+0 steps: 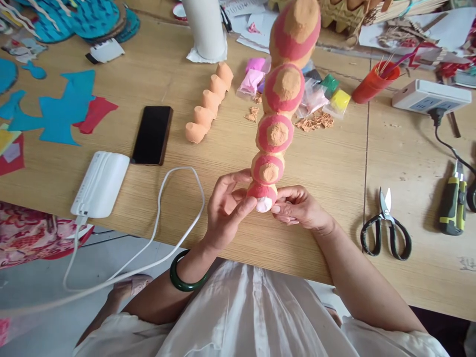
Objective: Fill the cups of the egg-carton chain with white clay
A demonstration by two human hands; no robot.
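A long egg carton strip (pixel 278 131) covered in orange and pink, with a row of bumps, is held up over the table and runs away from me. A small white lump (pixel 264 204) sits on its near end. My left hand (pixel 228 206) grips that end from the left, thumb at the front and fingers curled behind. From the right, my right hand (pixel 297 207) pinches the same end between thumb and fingers. A shorter, plain orange egg carton strip (pixel 210 101) lies on the table to the left, apart from both hands.
Scissors (pixel 386 225) and a utility knife (pixel 451 203) lie at the right. A phone (pixel 152 135) and a cabled power bank (pixel 101 184) are on the left. Beyond are clay packets (pixel 314 96), a red cup (pixel 375 82), a paper roll (pixel 206 29) and a power strip (pixel 431 96).
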